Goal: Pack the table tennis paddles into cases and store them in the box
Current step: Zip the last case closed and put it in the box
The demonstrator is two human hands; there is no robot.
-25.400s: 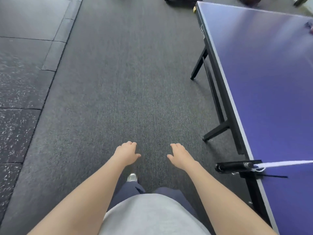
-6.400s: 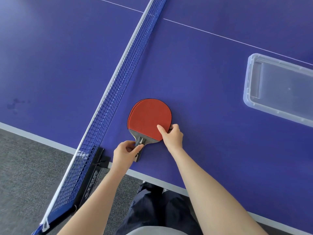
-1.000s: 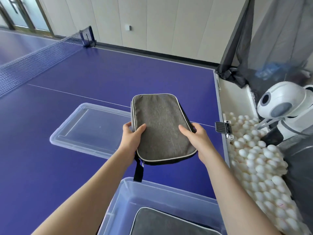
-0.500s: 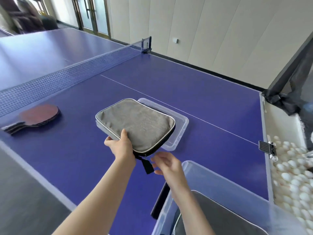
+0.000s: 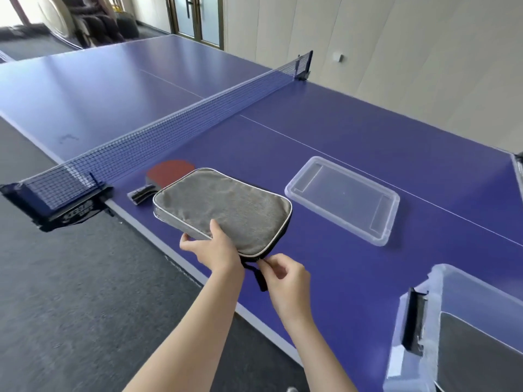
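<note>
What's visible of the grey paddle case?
The grey case is a rounded fabric rectangle with pale piping, black underside and a black strap hanging off its near corner. It is held near-flat above the table edge: the left hand grips its near edge, thumb on top; the right hand pinches that corner.

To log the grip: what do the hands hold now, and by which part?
Left hand grips the case by its near edge; right hand pinches its near corner, beside the strap.
</note>
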